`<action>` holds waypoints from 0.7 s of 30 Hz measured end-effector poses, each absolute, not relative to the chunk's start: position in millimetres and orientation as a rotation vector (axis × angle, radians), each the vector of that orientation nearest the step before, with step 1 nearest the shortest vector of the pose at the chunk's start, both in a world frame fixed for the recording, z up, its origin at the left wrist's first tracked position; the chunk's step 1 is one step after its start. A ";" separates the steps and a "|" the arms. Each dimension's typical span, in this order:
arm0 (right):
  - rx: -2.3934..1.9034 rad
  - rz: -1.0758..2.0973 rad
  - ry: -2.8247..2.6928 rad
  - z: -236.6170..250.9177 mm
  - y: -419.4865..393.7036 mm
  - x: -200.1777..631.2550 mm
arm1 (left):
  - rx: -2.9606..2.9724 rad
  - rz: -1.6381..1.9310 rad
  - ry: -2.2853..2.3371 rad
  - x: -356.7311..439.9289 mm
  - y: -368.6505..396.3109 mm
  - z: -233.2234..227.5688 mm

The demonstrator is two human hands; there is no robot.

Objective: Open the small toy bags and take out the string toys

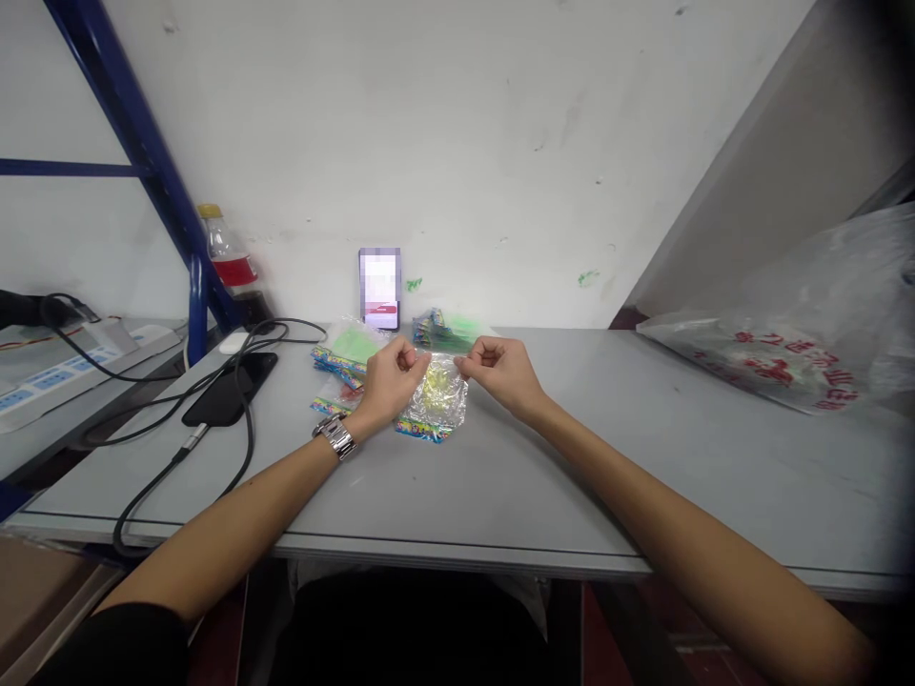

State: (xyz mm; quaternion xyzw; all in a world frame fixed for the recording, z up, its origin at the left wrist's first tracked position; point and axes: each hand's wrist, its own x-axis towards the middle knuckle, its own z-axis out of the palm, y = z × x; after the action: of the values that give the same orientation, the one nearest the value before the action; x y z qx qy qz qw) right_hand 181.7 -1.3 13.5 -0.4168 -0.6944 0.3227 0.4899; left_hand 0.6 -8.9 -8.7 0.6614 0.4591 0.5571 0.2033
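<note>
Between my hands hangs a small clear plastic bag [444, 393] with something yellow inside and a colourful printed strip at its lower end. My left hand [392, 379], with a metal watch on the wrist, pinches the bag's upper left edge. At the upper right corner my right hand [504, 373] is closed in a pinch on the same bag. Beside and partly behind my left hand lie more small bags [335, 364] with patterned strips, one green and one reddish inside. Behind my hands is a stack of green bags [457, 331] with patterned strips.
A lit phone [380, 289] leans on the wall. Left are a dark phone [230, 389] on a cable, a bottle [233, 262] with a yellow cap, a blue metal frame [143, 143] and a power strip [78, 372]. A large plastic bag [793, 333] rests at the right.
</note>
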 end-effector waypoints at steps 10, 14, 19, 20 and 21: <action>-0.977 0.885 -1.610 14.1 1.8 185.6 | 1.746 1.581 1.271 -0.9 -4.6 -11.5; -0.993 0.902 -1.627 11.6 3.6 188.4 | 1.741 1.557 1.339 -1.5 -6.2 -9.6; -1.136 0.652 -1.785 6.9 8.2 192.5 | 1.931 1.440 1.590 -4.3 -7.3 -7.4; -1.180 0.550 -1.807 5.9 9.8 193.5 | 1.987 1.423 1.613 -4.6 -7.6 -7.1; -1.209 0.454 -1.832 4.7 11.6 194.7 | 2.050 1.414 1.615 -4.8 -8.0 -6.9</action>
State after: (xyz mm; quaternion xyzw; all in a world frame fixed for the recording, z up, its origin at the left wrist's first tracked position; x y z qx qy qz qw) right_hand 194.7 11.6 4.7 -0.4857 -0.7359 0.1824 0.4351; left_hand -4.8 -8.0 -6.9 0.6881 0.5420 0.4746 0.0865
